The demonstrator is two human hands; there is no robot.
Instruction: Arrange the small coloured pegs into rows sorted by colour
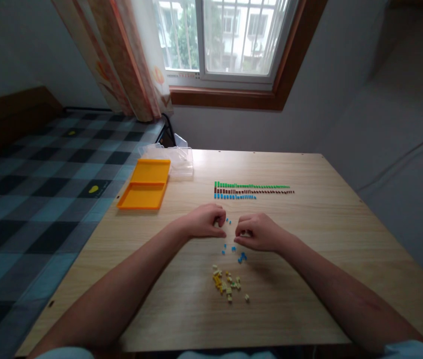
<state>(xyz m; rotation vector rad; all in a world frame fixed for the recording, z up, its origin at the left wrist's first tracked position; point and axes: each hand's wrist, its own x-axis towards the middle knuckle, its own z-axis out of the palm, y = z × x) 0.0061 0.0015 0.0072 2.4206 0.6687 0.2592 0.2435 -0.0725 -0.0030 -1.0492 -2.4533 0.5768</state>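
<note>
My left hand point(208, 221) rests over the table with its fingers curled and the thumb stretched apart from them; no piece shows in it. Close by on the right, my right hand point(259, 232) has thumb and fingertips pinched together, and whatever they hold is too small or hidden to make out. Two tiny blue bricks point(229, 222) lie between the hands, just past the left fingertips. Several loose blue bricks point(243, 256) are scattered nearer to me, below the right hand. Beyond both hands runs a row of blue bricks point(235, 197), lined up from larger to smaller.
Behind the blue row are a brown row point(248, 192) and a green row point(248, 186). A pile of yellow and cream bricks point(228, 289) lies near me. At the table's far left stand an open orange case point(144, 184) and clear plastic boxes point(181, 160).
</note>
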